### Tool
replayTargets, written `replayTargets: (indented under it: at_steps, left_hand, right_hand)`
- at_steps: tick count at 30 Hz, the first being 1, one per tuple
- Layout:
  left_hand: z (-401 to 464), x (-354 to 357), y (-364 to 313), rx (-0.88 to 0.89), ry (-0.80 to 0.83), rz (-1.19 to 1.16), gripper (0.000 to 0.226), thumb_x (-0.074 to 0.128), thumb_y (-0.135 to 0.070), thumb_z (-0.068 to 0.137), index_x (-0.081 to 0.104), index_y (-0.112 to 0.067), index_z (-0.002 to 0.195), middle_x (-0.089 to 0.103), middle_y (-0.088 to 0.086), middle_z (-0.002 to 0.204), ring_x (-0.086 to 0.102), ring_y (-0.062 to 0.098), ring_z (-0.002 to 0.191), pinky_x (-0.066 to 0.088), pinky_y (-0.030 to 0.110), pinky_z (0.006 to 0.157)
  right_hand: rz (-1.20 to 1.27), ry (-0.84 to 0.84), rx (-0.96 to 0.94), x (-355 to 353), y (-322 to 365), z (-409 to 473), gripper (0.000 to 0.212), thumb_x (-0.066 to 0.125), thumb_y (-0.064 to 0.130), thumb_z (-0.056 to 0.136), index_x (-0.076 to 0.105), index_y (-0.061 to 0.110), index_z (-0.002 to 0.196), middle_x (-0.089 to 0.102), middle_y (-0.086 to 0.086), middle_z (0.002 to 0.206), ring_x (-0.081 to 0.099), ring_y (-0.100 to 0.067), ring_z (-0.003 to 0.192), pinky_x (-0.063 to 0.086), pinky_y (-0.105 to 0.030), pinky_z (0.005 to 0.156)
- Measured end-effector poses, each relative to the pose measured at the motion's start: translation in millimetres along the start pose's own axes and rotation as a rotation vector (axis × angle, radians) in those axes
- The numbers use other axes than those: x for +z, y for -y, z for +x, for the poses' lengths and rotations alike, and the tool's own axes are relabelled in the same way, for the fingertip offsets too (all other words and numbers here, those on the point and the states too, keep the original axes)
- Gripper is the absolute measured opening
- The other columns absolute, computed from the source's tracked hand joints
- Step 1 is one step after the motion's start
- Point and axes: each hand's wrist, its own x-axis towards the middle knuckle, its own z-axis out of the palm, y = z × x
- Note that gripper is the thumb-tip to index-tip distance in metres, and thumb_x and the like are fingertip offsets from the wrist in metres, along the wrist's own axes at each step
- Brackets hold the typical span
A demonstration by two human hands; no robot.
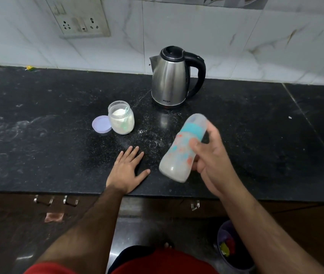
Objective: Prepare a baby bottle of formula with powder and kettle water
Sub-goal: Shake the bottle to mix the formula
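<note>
1. Your right hand [209, 161] has its fingers [196, 145] wrapped around the translucent plastic baby bottle with a teal collar and orange and teal prints [182, 149], thumb across the printed side, gripping it firmly by the middle.
2. That bottle is held above the counter, tilted so its capped top points toward 1 o'clock and its base toward 7 o'clock; it is motion-blurred, and cloudy white liquid shows in the lower part.
3. Your left hand [128, 171] lies flat, palm down, on the black speckled stone counter [38, 155], fingers spread and holding nothing, thumb pointing toward the bottle's base.
4. The left hand sits near the counter's front edge, at about 9 o'clock from the bottle.
5. White powder dust is scattered on the counter between your two hands and the kettle.
6. At 11 o'clock from your left hand stands the open clear glass jar of white formula powder [121, 120], with a pale green scoop [126, 119] standing inside it.
7. The jar's round lilac plastic lid [101, 124] lies on the counter, touching the jar at its 9 o'clock side.
8. The stainless steel electric kettle with black lid and handle [172, 78] stands upright at 12 o'clock from the bottle, near the marble-tiled wall [275, 46], spout to the left, handle to the right.
</note>
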Motion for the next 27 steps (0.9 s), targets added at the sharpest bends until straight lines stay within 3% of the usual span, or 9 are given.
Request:
replayTargets:
  at_steps: [2,8,13,19,24,27]
  left_hand:
    - [0.2,0.5,0.0,-0.001,0.007,0.005,0.082,0.026,-0.072,0.086,0.034,-0.024,0.152,0.018,-0.004,0.164,0.004,0.012,0.153,0.004,0.039,0.125]
    - [0.5,1.9,0.4,-0.001,0.001,0.015,0.078,0.032,-0.071,0.089,0.033,-0.025,0.153,0.018,-0.004,0.164,0.004,0.012,0.153,0.003,0.038,0.125]
    - [0.8,-0.4,-0.7,-0.003,0.013,0.011,0.082,0.026,-0.072,0.086,0.033,-0.024,0.152,0.018,-0.003,0.164,0.005,0.012,0.153,0.004,0.039,0.125]
    - [-0.4,0.5,0.6,-0.009,0.013,0.002,0.076,0.037,-0.068,0.091,0.031,-0.025,0.153,0.016,-0.004,0.164,0.002,0.011,0.152,0.001,0.037,0.125]
    - [0.0,-0.4,-0.8,-0.003,0.022,-0.002,0.083,0.028,-0.073,0.086,0.032,-0.024,0.153,0.017,-0.003,0.164,0.003,0.011,0.152,0.001,0.038,0.125]
    - [0.4,-0.2,-0.1,-0.006,0.028,-0.005,0.084,0.027,-0.074,0.085,0.031,-0.025,0.153,0.016,-0.003,0.164,0.002,0.011,0.152,-0.001,0.037,0.124]
  right_hand:
    - [-0.037,0.047,0.032,0.4,-2.3,-3.1,0.074,0.064,0.018,0.079,0.032,0.027,0.145,0.075,0.0,0.104,0.072,-0.023,0.098,0.06,-0.047,0.079]
    - [0.126,-0.204,-0.08,-6.0,0.4,8.5,0.072,0.066,0.028,0.082,0.033,0.026,0.145,0.072,0.002,0.108,0.071,-0.023,0.101,0.059,-0.046,0.076]
    - [-0.025,0.008,0.047,-1.1,-13.3,-6.8,0.074,0.064,0.02,0.079,0.032,0.026,0.145,0.075,0.006,0.102,0.072,-0.02,0.098,0.06,-0.048,0.08]
    - [0.111,-0.214,-0.069,-5.2,-10.3,1.3,0.07,0.064,0.029,0.081,0.034,0.026,0.144,0.072,0.0,0.11,0.071,-0.024,0.102,0.059,-0.043,0.073]
    - [-0.037,-0.024,0.007,-0.9,-11.4,-12.3,0.075,0.063,0.021,0.08,0.029,0.026,0.146,0.076,0.003,0.099,0.073,-0.021,0.095,0.061,-0.048,0.078]
    - [0.02,-0.101,-0.063,-7.2,-7.5,-8.8,0.07,0.061,0.018,0.085,0.029,0.025,0.146,0.076,0.003,0.1,0.072,-0.021,0.096,0.061,-0.045,0.076]
